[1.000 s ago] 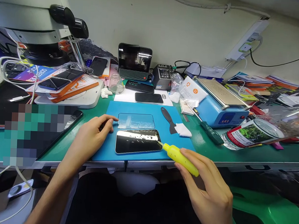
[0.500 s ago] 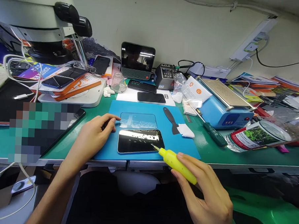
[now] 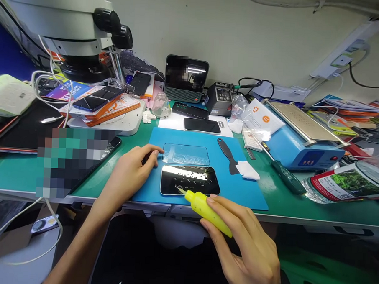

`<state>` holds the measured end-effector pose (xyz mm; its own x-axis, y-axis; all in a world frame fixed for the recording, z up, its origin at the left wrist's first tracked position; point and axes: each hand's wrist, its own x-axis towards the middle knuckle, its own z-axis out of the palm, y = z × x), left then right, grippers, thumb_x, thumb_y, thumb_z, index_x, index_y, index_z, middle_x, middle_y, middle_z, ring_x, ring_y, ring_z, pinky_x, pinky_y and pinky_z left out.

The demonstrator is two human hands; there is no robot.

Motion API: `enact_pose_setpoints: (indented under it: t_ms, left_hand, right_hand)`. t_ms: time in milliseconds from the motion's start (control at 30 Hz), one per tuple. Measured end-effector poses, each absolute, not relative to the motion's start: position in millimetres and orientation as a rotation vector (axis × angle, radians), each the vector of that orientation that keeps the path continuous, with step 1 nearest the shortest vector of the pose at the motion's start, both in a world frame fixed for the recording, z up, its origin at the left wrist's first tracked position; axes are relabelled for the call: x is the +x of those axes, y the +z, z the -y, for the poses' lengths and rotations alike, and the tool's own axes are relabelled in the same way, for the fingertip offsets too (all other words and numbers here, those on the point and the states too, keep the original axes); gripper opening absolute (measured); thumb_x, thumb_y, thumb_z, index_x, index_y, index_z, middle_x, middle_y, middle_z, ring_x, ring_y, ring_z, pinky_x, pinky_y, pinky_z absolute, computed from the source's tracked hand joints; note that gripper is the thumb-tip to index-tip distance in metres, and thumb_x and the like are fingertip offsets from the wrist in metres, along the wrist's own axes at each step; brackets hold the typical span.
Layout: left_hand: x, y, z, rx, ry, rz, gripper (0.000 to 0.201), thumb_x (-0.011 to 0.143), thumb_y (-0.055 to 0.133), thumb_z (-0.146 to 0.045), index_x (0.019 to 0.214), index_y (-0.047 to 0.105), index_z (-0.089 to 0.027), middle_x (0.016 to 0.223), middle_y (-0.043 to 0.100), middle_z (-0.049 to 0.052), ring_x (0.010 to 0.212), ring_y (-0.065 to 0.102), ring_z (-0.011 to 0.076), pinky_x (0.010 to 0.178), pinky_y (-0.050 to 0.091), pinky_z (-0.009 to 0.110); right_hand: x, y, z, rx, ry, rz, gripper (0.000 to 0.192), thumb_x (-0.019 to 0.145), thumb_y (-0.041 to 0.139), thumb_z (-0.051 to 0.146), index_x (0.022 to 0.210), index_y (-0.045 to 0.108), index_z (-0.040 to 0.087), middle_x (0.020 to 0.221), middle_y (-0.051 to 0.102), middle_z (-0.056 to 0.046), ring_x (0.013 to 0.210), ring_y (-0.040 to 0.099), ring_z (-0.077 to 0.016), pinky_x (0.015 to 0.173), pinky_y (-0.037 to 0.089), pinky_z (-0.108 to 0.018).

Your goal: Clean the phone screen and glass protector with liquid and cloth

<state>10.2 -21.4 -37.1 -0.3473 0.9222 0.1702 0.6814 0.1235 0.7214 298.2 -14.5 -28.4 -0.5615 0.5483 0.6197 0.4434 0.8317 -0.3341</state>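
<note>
My right hand (image 3: 248,241) grips a yellow squeeze bottle (image 3: 207,209) between thumb and fingers. Its thin nozzle points left, over the lower left part of a black phone screen (image 3: 203,186). Clear droplets and streaks of liquid dot that screen, which lies face up on a blue mat (image 3: 253,197). Just behind the phone is a clear glass panel with a dark border (image 3: 189,154). My left hand (image 3: 136,165) rests on the mat with bent fingers and nothing held, its index fingertip at the panel's left edge.
Right on the mat are a dark scraper (image 3: 227,154) and a white wipe (image 3: 247,170). Beyond them lie a green-handled screwdriver (image 3: 288,177), a blue heating plate (image 3: 305,143) and a labelled plastic bottle (image 3: 347,182). A microscope (image 3: 84,32) overhangs stacked boxes at left.
My right hand has moved the squeeze bottle leftward, its nozzle going from the phone's right side to its lower left. My left hand stays by the glass panel. The view has shifted left.
</note>
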Motion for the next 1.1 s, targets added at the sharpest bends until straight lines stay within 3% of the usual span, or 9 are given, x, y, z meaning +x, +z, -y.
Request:
enact_pose_setpoints:
  t_ms: [567,1100]
  left_hand:
    - [10,-37,21,1.574,1.092,-2.057,0.028,0.11,0.048,-0.038,0.116,0.074,-0.029,0.086,0.072,-0.002,0.094,0.065,0.0219,0.084,0.045,0.033]
    - [9,-38,23,1.565,1.027,-2.098,0.029,0.109,0.048,-0.044,0.116,0.074,-0.032,0.089,0.074,-0.002,0.096,0.065,0.0249,0.085,0.044,0.035]
  right_hand:
    - [274,-26,-10,-0.784,0.145,2.263,0.032,0.102,0.071,0.015,0.134,0.069,0.019,0.126,0.074,-0.006,0.117,0.07,-0.02,0.104,0.057,-0.034]
    - [312,-23,-20,-0.953,0.036,2.164,0.028,0.1,0.074,0.018,0.128,0.071,0.021,0.123,0.076,-0.006,0.115,0.072,-0.0217,0.106,0.056,-0.035]
